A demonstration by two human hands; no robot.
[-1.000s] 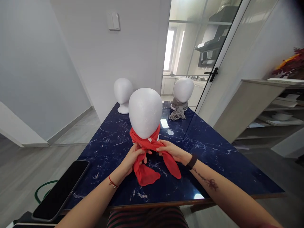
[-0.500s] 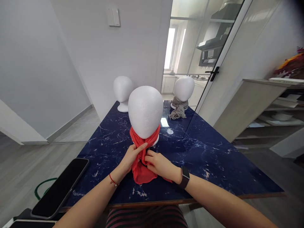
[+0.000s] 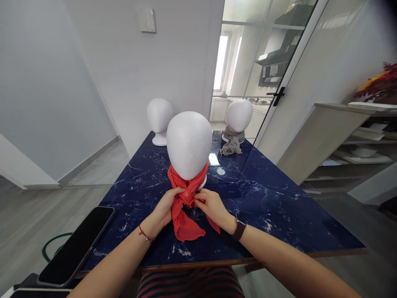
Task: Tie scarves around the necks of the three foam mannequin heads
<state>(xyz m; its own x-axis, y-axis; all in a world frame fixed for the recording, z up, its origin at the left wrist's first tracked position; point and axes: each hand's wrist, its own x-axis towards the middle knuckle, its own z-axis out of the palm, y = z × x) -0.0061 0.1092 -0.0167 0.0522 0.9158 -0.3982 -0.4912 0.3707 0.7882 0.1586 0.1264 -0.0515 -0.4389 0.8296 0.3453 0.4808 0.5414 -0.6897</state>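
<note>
One dark-screened device is lying at the edge of the table, the left hand is gripping the red scarf beside its knot, the scarf is wrapping below the front white head, and the right hand is pinching fabric right of the knot

Forearms slant inward; left hand, right hand near each other; both hands pinching.
</note>
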